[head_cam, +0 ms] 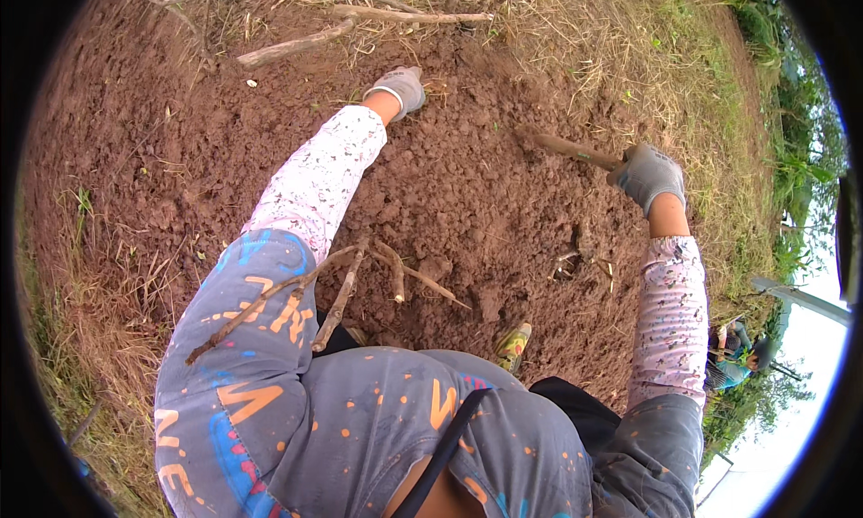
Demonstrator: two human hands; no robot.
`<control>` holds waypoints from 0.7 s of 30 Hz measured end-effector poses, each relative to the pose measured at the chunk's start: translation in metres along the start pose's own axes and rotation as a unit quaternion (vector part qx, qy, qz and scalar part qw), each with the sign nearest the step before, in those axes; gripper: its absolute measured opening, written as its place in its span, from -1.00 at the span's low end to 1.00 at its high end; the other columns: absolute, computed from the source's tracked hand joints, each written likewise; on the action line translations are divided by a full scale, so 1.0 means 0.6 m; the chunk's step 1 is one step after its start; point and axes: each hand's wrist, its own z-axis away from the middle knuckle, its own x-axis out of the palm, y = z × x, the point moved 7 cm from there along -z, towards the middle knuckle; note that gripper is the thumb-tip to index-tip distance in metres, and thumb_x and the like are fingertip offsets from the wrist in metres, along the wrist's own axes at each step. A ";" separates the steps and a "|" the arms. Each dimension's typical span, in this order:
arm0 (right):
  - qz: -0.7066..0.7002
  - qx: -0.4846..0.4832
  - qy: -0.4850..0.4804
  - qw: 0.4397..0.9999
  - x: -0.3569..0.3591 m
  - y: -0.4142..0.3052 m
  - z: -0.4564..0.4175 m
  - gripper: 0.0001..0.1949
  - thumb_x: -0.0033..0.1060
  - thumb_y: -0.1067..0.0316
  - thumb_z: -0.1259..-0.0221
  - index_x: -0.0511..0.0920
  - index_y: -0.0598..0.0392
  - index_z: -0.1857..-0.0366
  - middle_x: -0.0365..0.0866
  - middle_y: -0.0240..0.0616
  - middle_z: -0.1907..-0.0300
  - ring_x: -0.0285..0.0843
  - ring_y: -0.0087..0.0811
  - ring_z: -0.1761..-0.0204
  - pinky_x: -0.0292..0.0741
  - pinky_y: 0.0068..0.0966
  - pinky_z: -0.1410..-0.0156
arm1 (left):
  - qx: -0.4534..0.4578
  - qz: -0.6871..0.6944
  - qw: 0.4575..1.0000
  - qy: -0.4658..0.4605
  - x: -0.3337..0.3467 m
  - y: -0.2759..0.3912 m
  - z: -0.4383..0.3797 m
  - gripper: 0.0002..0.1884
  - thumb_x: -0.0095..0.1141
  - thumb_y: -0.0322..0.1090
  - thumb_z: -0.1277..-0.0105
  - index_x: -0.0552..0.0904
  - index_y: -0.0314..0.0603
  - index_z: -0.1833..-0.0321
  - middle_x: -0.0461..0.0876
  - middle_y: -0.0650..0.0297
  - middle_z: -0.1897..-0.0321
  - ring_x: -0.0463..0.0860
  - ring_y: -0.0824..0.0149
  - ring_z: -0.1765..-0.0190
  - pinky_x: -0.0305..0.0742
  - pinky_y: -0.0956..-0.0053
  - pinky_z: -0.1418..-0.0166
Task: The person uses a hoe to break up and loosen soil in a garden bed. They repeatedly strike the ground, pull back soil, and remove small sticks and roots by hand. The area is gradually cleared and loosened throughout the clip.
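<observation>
My left hand (399,92), in a grey work glove, is low over the broken reddish-brown soil (458,181), beside a few dry stalks (437,88). Its fingers are mostly hidden, so whether it grips anything is unclear. My right hand (650,174), gloved too, is closed around the wooden handle (576,150) of a hand tool. That handle slants away to the left, and the tool's head is blurred against the earth and cannot be made out.
Bare branches (418,15) reach across the far side. A cut, branched stem (344,292) rises close to my left arm. Dry grass (607,59) borders the soil. My patterned shoe (514,346) stands on the dirt. Another person (735,356) is at the far right.
</observation>
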 end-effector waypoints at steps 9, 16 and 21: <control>-0.003 -0.010 0.029 1.000 0.014 0.012 -0.011 -0.61 0.41 -0.02 -0.08 0.75 -0.03 0.09 0.79 -0.21 0.25 0.77 -0.30 0.20 0.63 -0.35 0.00 | 0.226 -0.182 0.956 -0.038 0.000 0.130 0.176 -0.35 0.00 -0.49 -0.28 0.35 0.04 -0.50 0.31 0.13 -0.53 0.53 0.00 -0.37 0.54 0.09 -0.31; -0.014 0.001 0.045 0.999 0.019 0.018 -0.013 -0.65 0.40 0.02 -0.11 0.75 -0.02 0.10 0.79 -0.23 0.29 0.77 -0.32 0.24 0.62 -0.36 0.04 | -0.051 -0.168 0.984 -0.018 -0.058 -0.155 0.151 -0.29 0.06 -0.48 -0.34 0.16 -0.21 -0.56 0.60 -0.19 -0.19 0.67 -0.08 -0.17 0.59 0.15 -0.17; -0.004 -0.016 0.012 1.000 0.011 0.010 -0.010 -0.65 0.36 0.06 -0.09 0.75 -0.01 0.10 0.79 -0.21 0.29 0.77 -0.33 0.24 0.62 -0.37 0.03 | -0.029 -0.177 0.958 -0.224 -0.027 -0.193 0.228 -0.55 0.03 -0.32 -0.28 0.58 -0.37 -0.21 0.71 -0.08 -0.04 0.73 -0.03 -0.07 0.61 0.16 -0.11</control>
